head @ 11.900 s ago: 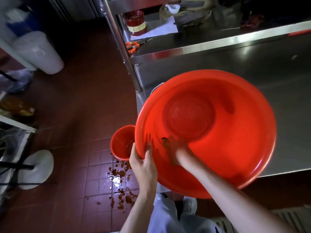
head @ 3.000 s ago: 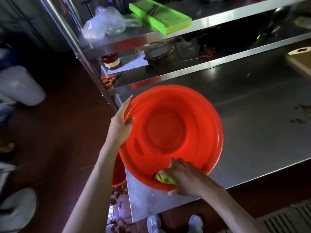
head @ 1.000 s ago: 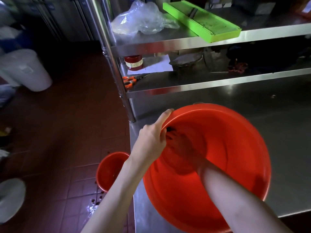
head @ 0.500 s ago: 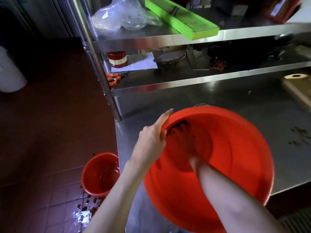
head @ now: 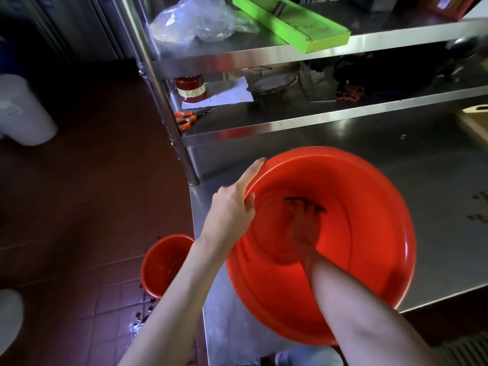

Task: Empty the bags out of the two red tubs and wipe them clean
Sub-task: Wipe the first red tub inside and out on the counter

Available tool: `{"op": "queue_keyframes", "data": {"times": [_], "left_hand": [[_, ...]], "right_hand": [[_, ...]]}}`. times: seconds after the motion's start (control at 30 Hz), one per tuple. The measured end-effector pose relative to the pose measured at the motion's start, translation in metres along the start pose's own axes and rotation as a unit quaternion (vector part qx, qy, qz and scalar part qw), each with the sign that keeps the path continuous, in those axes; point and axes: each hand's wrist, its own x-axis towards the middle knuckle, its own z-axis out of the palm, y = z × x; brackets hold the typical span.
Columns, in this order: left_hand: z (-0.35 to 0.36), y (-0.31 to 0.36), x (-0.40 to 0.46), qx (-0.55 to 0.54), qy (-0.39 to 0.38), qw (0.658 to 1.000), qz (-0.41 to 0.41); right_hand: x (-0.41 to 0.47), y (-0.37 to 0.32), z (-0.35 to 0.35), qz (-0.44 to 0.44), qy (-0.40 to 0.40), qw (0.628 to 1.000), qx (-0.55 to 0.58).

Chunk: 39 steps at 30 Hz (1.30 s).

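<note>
Dim room: red tile floor (head: 79, 207), steel table (head: 435, 194), 2 shelves (head: 264, 52).

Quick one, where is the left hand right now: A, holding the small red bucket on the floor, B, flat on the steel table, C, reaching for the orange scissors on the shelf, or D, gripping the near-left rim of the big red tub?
D: the left hand grips the rim of the big red tub on the steel table, thumb hooked inside and forefinger along the edge.
</note>
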Motion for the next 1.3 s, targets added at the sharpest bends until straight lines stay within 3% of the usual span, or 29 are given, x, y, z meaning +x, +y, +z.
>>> {"op": "queue_keyframes", "data": {"times": [0.1, 0.17, 0.23, 0.3, 0.37, 0.43, 0.5, 0.53, 0.6, 0.7, 0.77, 0.83, 0.97, 1.03, 1.13, 1.17, 1.2, 1.23, 1.27, 1.3], "left_hand": [[0.006, 0.006, 0.002, 0.009, -0.017, 0.999, 0.028], [0.009, 0.008, 0.006, 0.021, -0.015, 0.999, 0.032], [0.011, 0.008, 0.009, 0.034, -0.007, 0.999, 0.027], [0.010, 0.006, 0.009, 0.026, 0.006, 1.000, 0.013], [0.007, 0.001, 0.010, 0.014, 0.014, 1.000, -0.005], [0.005, -0.003, 0.013, 0.015, 0.020, 1.000, -0.011], [0.004, -0.005, 0.019, 0.016, 0.019, 1.000, -0.003], [0.004, -0.006, 0.020, 0.014, 0.016, 1.000, -0.003], [0.004, -0.008, 0.022, 0.010, 0.005, 1.000, -0.008], [0.000, -0.013, 0.022, 0.001, -0.012, 1.000, -0.005], [-0.001, -0.012, 0.019, 0.001, -0.019, 1.000, 0.000], [-0.001, -0.012, 0.019, 0.002, -0.030, 0.999, 0.018], [0.000, -0.012, 0.025, 0.008, -0.055, 0.998, 0.036], [0.002, -0.010, 0.029, 0.014, -0.061, 0.997, 0.046], [0.003, -0.012, 0.033, 0.037, -0.059, 0.997, 0.032], [0.002, -0.013, 0.033, 0.039, -0.059, 0.997, 0.026], [0.001, -0.013, 0.033, 0.036, -0.060, 0.997, 0.025], [0.000, -0.012, 0.032, 0.033, -0.063, 0.997, 0.027], [0.000, -0.010, 0.029, 0.026, -0.068, 0.997, 0.033], [0.000, -0.008, 0.028, 0.019, -0.071, 0.996, 0.041]], "right_hand": [[0.026, -0.007, -0.024, -0.202, 0.003, 0.978, -0.053], [0.026, -0.011, -0.030, -0.188, 0.013, 0.981, -0.038], [0.015, -0.006, -0.020, -0.088, 0.012, 0.996, -0.030], [0.001, 0.009, -0.001, 0.060, -0.045, 0.997, -0.013], [-0.010, 0.015, 0.008, 0.256, -0.129, 0.953, 0.099], [-0.022, 0.004, 0.000, 0.397, -0.139, 0.881, 0.219], [-0.024, -0.005, -0.004, 0.473, -0.140, 0.818, 0.294], [-0.023, -0.005, -0.004, 0.487, -0.150, 0.805, 0.304], [-0.018, -0.002, -0.004, 0.470, -0.176, 0.819, 0.277], [-0.006, 0.007, -0.010, 0.367, -0.171, 0.899, 0.170], [0.008, 0.008, -0.012, 0.185, -0.119, 0.975, 0.036], [0.020, 0.002, -0.019, -0.001, -0.046, 0.999, -0.015], [0.005, -0.038, -0.055, -0.237, 0.038, 0.965, -0.102], [-0.010, -0.051, -0.058, -0.338, 0.093, 0.928, -0.123], [-0.016, -0.038, -0.007, -0.534, -0.124, 0.790, -0.274], [-0.005, -0.025, 0.013, -0.591, -0.098, 0.746, -0.291], [-0.003, -0.024, 0.003, -0.618, -0.090, 0.727, -0.285], [-0.006, -0.028, -0.020, -0.626, -0.080, 0.737, -0.243], [-0.012, -0.036, -0.052, -0.589, -0.099, 0.774, -0.210], [-0.017, -0.047, -0.078, -0.551, -0.019, 0.822, -0.142]]}}
